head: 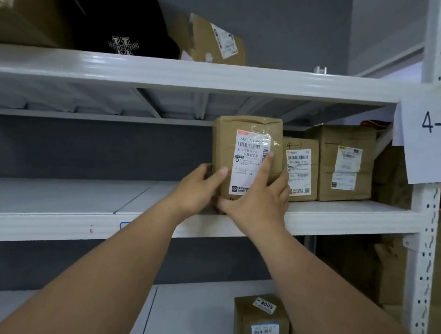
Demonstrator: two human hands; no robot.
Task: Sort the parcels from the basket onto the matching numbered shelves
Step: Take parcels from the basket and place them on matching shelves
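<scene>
Parcel (246, 155) stands upright on the 4-1 shelf (341, 214), long axis vertical. Your left hand (199, 189) and right hand (260, 195) both grip it; neighbouring box (301, 167) sits just right.

Parcel depot: numbered white shelves (194, 73) holding labelled parcels (345, 162).

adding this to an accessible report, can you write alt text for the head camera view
Two bare hands, left hand and right hand, hold a brown parcel upright on the middle shelf, left of two other labelled boxes. A paper sign reading 4-1 hangs on the white rack post at right.
</scene>
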